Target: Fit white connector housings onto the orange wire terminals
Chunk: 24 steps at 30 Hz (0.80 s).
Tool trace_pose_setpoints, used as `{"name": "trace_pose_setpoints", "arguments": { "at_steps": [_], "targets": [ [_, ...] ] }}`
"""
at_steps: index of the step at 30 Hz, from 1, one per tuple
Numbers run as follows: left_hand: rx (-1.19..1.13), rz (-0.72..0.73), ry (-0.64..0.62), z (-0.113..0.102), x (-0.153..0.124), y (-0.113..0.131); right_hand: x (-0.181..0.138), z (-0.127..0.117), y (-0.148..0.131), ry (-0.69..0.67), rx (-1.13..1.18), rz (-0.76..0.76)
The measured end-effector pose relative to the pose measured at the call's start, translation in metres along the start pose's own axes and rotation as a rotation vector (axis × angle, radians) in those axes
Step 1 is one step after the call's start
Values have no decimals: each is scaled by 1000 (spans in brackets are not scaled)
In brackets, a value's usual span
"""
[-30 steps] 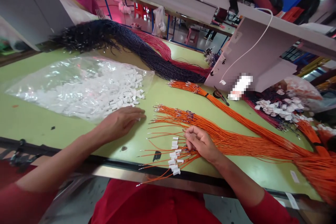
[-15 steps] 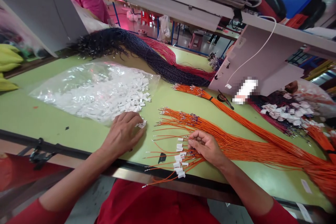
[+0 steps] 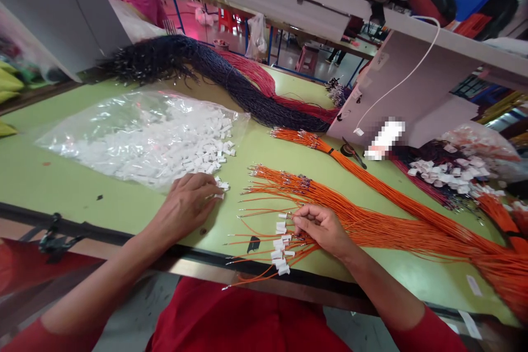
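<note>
Many connectors fill bag; left hand touches some, right hand pinches wires.

Small white plastic connectors loose beside fanned orange wires with metal tips.

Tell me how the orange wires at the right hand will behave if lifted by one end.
Probably floppy: the orange wires lie in loose curves and fan out across the table. Likely light, being thin single strands. They may snag each other, since the ends at the right hand cross, some carrying white connectors.
</note>
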<state>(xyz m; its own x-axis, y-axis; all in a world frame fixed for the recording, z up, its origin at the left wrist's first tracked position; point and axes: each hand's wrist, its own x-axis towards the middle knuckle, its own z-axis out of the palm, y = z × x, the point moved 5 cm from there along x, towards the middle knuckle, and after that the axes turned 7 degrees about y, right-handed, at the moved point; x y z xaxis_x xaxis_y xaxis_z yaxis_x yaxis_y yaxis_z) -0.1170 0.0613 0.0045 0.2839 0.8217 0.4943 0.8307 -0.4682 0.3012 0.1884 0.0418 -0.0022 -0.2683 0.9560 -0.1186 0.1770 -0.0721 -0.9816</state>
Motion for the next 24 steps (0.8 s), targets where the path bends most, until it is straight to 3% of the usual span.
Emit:
{"name": "trace_pose_setpoints", "arguments": {
  "at_steps": [4, 8, 14, 19, 24],
  "targets": [
    [-22, -19, 47, -10, 1, 13, 1, -2, -3, 59, 8, 12],
    [-279, -142, 66, -12, 2, 50, 2, -1, -4, 67, 24, 25],
    [-672, -282, -179, 26, 10, 108, -1, 0, -7, 93, 25, 38],
    [-902, -422, -296, 47, 9, 121, -5, 1, -17, 74, -18, -8],
    [-1051, -495, -326, 59, 2, 122, -6, 4, -18, 12, -14, -10]
  ]
}}
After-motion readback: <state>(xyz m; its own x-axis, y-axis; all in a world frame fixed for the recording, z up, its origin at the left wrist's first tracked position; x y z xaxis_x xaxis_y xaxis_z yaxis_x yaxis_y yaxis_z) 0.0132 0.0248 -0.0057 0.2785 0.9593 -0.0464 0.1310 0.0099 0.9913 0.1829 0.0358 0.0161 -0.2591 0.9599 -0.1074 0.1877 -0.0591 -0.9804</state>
